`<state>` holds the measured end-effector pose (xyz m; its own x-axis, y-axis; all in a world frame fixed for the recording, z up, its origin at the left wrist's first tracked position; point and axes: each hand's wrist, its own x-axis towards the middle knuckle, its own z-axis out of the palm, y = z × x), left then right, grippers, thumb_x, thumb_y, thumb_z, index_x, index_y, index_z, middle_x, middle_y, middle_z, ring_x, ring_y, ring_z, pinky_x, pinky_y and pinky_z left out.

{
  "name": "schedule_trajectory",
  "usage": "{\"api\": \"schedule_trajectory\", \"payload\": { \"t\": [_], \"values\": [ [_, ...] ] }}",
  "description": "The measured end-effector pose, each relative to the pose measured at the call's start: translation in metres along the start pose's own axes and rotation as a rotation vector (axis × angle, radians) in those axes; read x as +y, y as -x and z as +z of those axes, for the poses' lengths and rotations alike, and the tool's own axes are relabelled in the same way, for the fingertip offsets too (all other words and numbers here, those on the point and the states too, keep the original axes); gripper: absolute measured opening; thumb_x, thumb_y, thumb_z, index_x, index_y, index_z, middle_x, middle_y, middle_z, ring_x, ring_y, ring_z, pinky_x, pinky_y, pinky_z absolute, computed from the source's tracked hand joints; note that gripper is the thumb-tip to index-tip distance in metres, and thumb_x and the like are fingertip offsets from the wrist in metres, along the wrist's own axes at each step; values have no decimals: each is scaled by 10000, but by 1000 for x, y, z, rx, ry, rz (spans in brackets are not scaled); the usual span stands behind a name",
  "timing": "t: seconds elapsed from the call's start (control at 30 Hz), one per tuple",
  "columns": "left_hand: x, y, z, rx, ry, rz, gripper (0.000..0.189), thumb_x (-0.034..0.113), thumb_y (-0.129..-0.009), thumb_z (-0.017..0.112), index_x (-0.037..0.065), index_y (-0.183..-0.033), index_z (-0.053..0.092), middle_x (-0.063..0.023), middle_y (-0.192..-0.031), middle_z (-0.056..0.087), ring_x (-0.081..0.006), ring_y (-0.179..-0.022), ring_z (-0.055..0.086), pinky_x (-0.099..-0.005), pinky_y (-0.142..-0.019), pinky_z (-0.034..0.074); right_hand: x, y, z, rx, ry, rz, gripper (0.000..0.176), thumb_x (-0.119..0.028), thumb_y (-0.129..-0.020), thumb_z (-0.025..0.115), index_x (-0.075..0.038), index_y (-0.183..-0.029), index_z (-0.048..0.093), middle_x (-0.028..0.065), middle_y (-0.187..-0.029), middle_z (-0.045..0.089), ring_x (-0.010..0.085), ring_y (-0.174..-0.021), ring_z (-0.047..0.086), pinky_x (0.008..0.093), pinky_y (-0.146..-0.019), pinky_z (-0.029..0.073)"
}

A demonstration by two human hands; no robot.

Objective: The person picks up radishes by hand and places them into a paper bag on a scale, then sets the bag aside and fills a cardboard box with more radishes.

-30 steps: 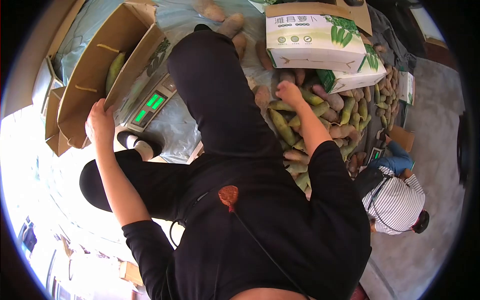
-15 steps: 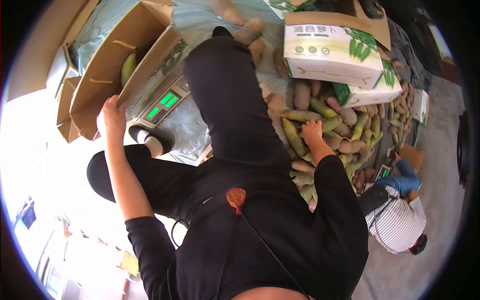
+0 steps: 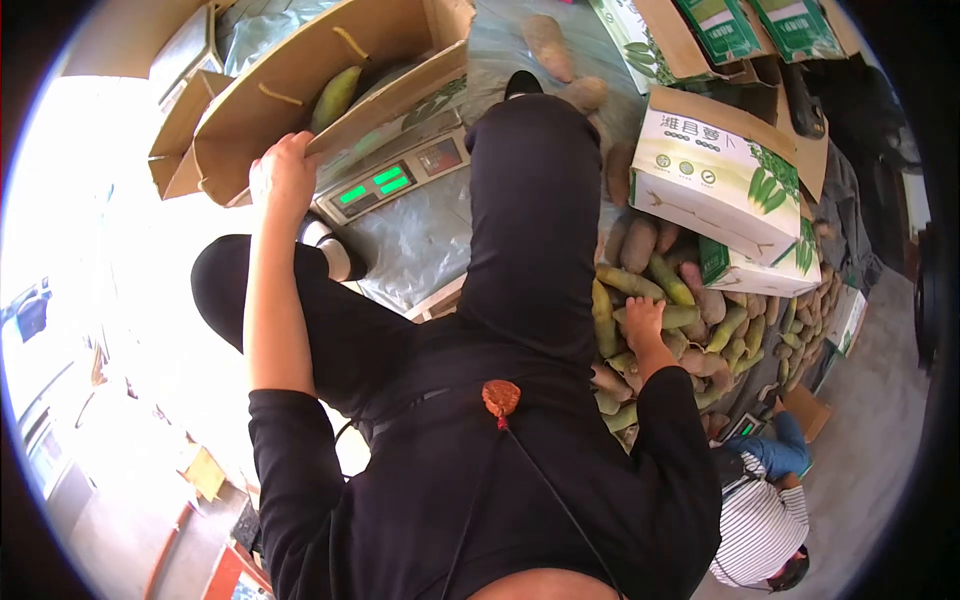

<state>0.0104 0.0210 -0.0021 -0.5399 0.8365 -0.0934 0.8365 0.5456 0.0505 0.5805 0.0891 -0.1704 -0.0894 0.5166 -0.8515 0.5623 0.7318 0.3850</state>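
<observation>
My left hand (image 3: 284,174) is closed on the near edge of an open cardboard box (image 3: 235,125), which stands by a scale with green lit digits (image 3: 390,180). One green radish (image 3: 336,97) lies inside that box, beside rope handles. On the right, my right hand (image 3: 643,318) rests on the pile of green and brownish radishes (image 3: 722,330), its fingers bent over a green radish (image 3: 672,316). Whether the fingers grip it firmly is hard to see.
White printed cartons (image 3: 715,175) stand beyond the pile, with green packs (image 3: 715,28) in a box above. Loose radishes (image 3: 546,48) lie on plastic sheeting past my knee. A person in a striped shirt (image 3: 762,525) is at the lower right, near another scale.
The whole view has shifted, so box, scale and cartons appear further right. My left hand stays on the box edge. My right hand remains at the pile, its fingers now over a green radish.
</observation>
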Motion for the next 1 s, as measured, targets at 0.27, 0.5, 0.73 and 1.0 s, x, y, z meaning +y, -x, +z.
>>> {"api": "schedule_trajectory", "payload": {
  "t": [0.27,0.5,0.73,1.0],
  "values": [
    [-4,0,2,9,16,12,170,147,-764,588,104,-927,609,-72,-882,605,-267,-899,581,-404,-747,420,1,9,-21,244,-470,119,613,-210,-692,700,-118,-1221,404,61,-1209,479,270,-1163,412,495,-932,358],
    [-2,2,-1,54,24,24,175,134,-767,585,126,-936,626,-64,-878,615,-255,-885,593,-404,-745,426,29,-24,-77,814,-1470,-142,656,-5,-710,653,-43,-1294,357,116,-1206,490,269,-1123,457,392,-928,385],
    [-3,3,0,72,33,37,196,96,-771,559,127,-950,631,-69,-879,621,-255,-882,599,-406,-741,431,54,55,-274,1157,-1680,-455,624,1,-760,620,2,-1309,324,111,-1236,451,196,-1110,470,329,-914,408],
    [-5,3,-1,42,13,43,180,117,-765,569,115,-936,623,-83,-890,619,-270,-883,599,-413,-736,440,23,144,-446,1427,-1551,-1174,485,-26,-797,606,-9,-1245,422,89,-1126,548,184,-1036,536,298,-891,425]
  ]
}}
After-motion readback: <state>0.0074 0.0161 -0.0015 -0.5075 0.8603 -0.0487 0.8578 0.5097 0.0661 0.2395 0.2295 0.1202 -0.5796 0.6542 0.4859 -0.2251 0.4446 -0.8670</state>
